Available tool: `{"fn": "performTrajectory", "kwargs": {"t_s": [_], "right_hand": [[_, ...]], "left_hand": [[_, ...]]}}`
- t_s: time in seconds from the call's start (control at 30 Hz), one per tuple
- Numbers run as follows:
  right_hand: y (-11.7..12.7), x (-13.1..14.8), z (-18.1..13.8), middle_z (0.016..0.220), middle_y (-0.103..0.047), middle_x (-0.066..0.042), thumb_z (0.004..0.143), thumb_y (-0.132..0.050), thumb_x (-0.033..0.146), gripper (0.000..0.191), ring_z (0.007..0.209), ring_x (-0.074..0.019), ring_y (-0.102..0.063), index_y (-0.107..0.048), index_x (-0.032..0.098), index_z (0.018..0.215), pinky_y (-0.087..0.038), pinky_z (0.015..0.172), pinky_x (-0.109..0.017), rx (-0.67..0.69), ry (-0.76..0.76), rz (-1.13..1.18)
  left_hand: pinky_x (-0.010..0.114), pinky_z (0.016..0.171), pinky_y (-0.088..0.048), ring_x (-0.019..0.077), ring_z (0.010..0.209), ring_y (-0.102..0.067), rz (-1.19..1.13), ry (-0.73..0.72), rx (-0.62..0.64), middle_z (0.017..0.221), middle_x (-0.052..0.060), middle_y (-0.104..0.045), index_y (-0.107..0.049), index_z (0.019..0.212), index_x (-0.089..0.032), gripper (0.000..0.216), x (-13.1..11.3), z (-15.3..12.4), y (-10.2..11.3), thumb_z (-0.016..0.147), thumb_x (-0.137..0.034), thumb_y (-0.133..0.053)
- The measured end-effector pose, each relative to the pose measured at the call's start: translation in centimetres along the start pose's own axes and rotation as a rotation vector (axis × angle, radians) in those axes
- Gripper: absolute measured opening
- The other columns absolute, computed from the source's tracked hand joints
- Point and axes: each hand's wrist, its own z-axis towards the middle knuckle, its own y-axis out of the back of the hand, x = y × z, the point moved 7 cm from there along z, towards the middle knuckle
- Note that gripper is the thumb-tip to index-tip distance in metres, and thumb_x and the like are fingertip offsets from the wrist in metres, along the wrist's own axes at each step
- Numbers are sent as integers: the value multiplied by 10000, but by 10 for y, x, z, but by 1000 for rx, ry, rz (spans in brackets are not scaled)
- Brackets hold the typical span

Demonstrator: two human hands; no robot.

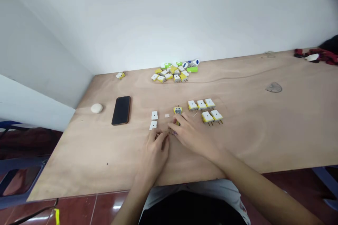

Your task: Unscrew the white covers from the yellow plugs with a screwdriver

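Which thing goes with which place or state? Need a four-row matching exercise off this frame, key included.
Things
1. Phone
2. Five white-topped plugs
3. Two flat white pieces
4. Pile of yellow and white plugs

Places and states
A. Just beyond the left hand
B. Heaped near the wall
C. Lying flat, screen dark
D. In two rows, to the right of the right hand

Pairs: 1-C, 2-D, 3-A, 4-B
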Motion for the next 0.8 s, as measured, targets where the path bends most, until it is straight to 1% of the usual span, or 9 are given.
{"fn": "performTrajectory", "kwargs": {"t_s": [0.1, 0.2, 0.3, 0.4, 0.5, 0.6, 0.73, 0.8], "right_hand": [[-2, 2, 2, 1296, -694, -142, 1026, -614, 77, 223, 1214, -338, -611, -737, 188, 1174, -588, 1029, -518, 8, 27, -7], [-6, 3, 2, 1215, -716, -114, 1022, -619, 64, 210, 1183, -325, -618, -748, 195, 1125, -594, 1027, -503, 10, 38, 22], [-12, 4, 1, 1127, -718, -91, 1013, -604, 31, 216, 1159, -313, -618, -734, 200, 1045, -597, 1029, -492, 18, 46, 52], [-19, 5, 0, 1120, -709, -85, 994, -577, -16, 255, 1148, -302, -612, -720, 187, 1052, -601, 1030, -483, 26, 62, 78], [-24, 6, 0, 1167, -706, -93, 991, -570, -26, 275, 1148, -297, -606, -719, 176, 1102, -597, 1042, -480, 35, 73, 99], [-25, 8, -1, 1180, -706, -99, 987, -561, -31, 274, 1157, -299, -604, -717, 167, 1093, -593, 1048, -482, 44, 85, 119], [-19, 9, -2, 1131, -713, -90, 981, -528, -45, 287, 1114, -288, -606, -716, 165, 1037, -594, 1022, -471, 57, 100, 168], [-14, 5, -4, 1143, -717, -95, 974, -497, -55, 337, 1139, -291, -608, -723, 172, 1080, -588, 1028, -475, 45, 78, 194]], "left_hand": [[360, 891, -645, 215, 987, -694, 24, 9, -40, 1098, 75, -659, -732, 1129, -221, 231, 2, 0, 6, 1040, -82, -570], [409, 916, -656, 254, 1073, -676, 81, 26, -137, 1228, 114, -662, -726, 1242, -227, 330, 7, -1, 17, 1012, -47, -574], [424, 885, -664, 253, 1046, -684, 105, 70, -199, 1307, 129, -659, -703, 1330, -234, 388, 16, 0, 25, 1015, -51, -570], [417, 889, -675, 243, 1029, -723, 90, 97, -168, 1261, 118, -688, -727, 1263, -213, 302, 23, 2, 22, 1038, -85, -573], [426, 947, -680, 259, 1097, -741, 81, 105, -144, 1210, 113, -708, -748, 1166, -185, 221, 26, 2, 15, 1049, -108, -577], [433, 958, -681, 262, 1113, -741, 77, 99, -139, 1223, 122, -704, -745, 1186, -174, 217, 24, 2, 12, 1058, -121, -577], [448, 975, -668, 276, 1142, -711, 97, 74, -135, 1225, 119, -691, -730, 1202, -189, 221, 21, 3, 13, 1043, -101, -605], [430, 963, -664, 265, 1131, -703, 88, 46, -137, 1217, 110, -683, -721, 1201, -202, 239, 18, 2, 14, 1036, -76, -601]]}}
